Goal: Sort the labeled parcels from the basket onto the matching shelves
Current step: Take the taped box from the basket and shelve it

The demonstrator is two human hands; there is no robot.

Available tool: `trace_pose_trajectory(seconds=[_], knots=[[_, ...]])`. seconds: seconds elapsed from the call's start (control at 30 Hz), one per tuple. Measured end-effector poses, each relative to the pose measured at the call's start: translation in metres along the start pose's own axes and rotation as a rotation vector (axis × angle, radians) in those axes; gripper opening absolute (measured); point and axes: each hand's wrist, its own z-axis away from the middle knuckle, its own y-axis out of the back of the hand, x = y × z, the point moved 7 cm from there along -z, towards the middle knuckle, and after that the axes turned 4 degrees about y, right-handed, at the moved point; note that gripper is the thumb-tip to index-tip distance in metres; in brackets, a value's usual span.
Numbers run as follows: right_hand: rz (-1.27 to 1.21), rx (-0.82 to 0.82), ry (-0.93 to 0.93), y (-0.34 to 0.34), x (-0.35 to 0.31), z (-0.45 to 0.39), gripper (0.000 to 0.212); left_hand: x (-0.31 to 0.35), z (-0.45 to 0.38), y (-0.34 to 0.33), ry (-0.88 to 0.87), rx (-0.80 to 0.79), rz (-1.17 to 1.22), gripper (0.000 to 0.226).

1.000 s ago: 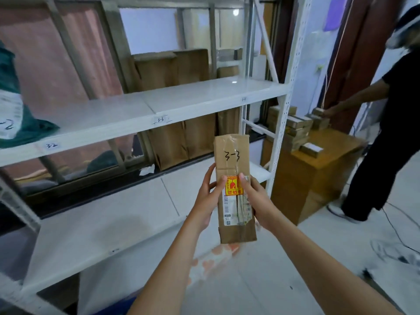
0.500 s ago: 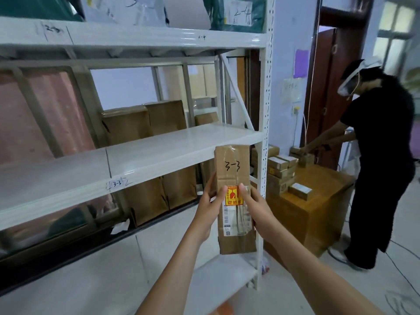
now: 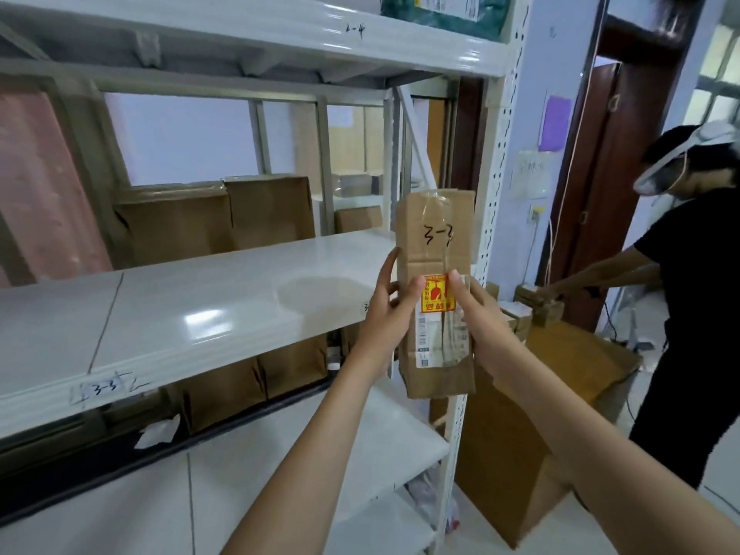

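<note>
I hold a tall brown cardboard parcel (image 3: 434,242) upright in front of me, marked "3-3" by hand, with a red-yellow sticker and a white shipping label. My left hand (image 3: 390,310) grips its left edge and my right hand (image 3: 478,318) grips its right edge, thumbs on the front. The parcel hangs just off the front right corner of the white middle shelf (image 3: 192,314). A handwritten "3-3" tag (image 3: 105,388) sits on that shelf's front lip at the left. The basket is out of view.
The upper shelf (image 3: 280,38) is marked "2-4" and carries a green parcel (image 3: 448,12). Flat brown boxes (image 3: 224,218) lean behind the rack. A white upright post (image 3: 494,218) stands beside the parcel. At right, a person (image 3: 696,298) in black handles small boxes on a brown carton (image 3: 560,394).
The view has risen and closed in on the rack; the middle shelf is now nearer and level with the parcel. Both hands keep the same hold on the parcel.
</note>
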Motion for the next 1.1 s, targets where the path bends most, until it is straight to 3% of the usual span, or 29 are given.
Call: trace_pose_trajectory(seconds=[0.17, 0.27, 0.5, 0.6, 0.83, 1.1], knots=[[-0.031, -0.067, 0.1, 0.002, -0.028, -0.049, 0.054, 0.039, -0.036, 0.003, -0.105, 0.021, -0.067, 0.077], [-0.085, -0.161, 0.173, -0.013, -0.046, -0.071, 0.055, 0.066, -0.047, 0.019, -0.182, 0.083, -0.143, 0.066], [-0.197, -0.36, 0.245, -0.084, -0.081, -0.106, 0.091, 0.111, -0.026, 0.081, -0.141, 0.334, -0.359, 0.059], [-0.242, -0.449, 0.261, -0.127, -0.089, -0.099, 0.086, 0.117, 0.001, 0.107, -0.093, 0.428, -0.371, 0.057], [-0.339, -0.57, 0.204, -0.227, -0.1, -0.052, 0.103, 0.102, 0.085, 0.184, 0.033, 0.539, -0.431, 0.074], [-0.269, -0.773, 0.232, -0.342, -0.118, 0.003, 0.098, 0.119, 0.147, 0.302, -0.033, 0.608, -0.441, 0.089]])
